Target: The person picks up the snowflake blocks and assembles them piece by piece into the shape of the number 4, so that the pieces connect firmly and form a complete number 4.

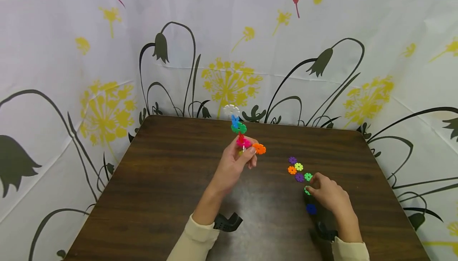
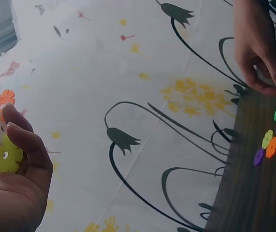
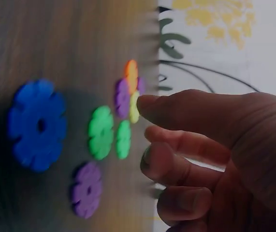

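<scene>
Linked discs [image 1: 241, 128] — in L hand [image 1: 232, 165]

Both forearms [image 1: 208, 207] slant inward and forward. The left hand [image 1: 230, 168] is raised, sitting higher in the head view than the right, its thumb pinching against curled fingers. The right hand [image 1: 330, 193] reaches low, back upward, fingers loosely bent, thumb held apart; its little finger seems largely hidden.
</scene>
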### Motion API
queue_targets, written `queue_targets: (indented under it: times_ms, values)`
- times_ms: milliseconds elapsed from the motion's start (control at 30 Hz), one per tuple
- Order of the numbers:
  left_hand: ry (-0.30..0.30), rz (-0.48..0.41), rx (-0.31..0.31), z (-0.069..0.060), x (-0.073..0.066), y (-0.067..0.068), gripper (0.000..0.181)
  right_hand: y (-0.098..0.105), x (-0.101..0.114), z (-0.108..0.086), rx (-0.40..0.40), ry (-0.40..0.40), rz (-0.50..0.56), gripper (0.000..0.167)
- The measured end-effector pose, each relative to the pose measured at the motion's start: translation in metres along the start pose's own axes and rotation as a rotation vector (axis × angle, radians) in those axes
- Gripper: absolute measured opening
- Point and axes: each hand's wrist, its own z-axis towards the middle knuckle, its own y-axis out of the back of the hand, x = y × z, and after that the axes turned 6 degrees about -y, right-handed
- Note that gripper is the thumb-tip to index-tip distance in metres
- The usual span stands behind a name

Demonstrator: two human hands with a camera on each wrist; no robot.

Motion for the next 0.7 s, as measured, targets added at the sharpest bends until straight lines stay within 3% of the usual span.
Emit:
queue_targets:
  times_ms: [300, 700]
  values:
    - [-0.003, 0.002, -0.009, -0.004, 0.003, -0.002, 0.022, -0.009, -0.012, 0.012, 0.034, 0.0, 0.002, 0.043]
    - [0.034, 0.032, -0.031, -0.01, -0.002, 0.003, 0.022, -0.008, -0.02, 0.025, 0.093, 0.163, 0.259, 0.02]
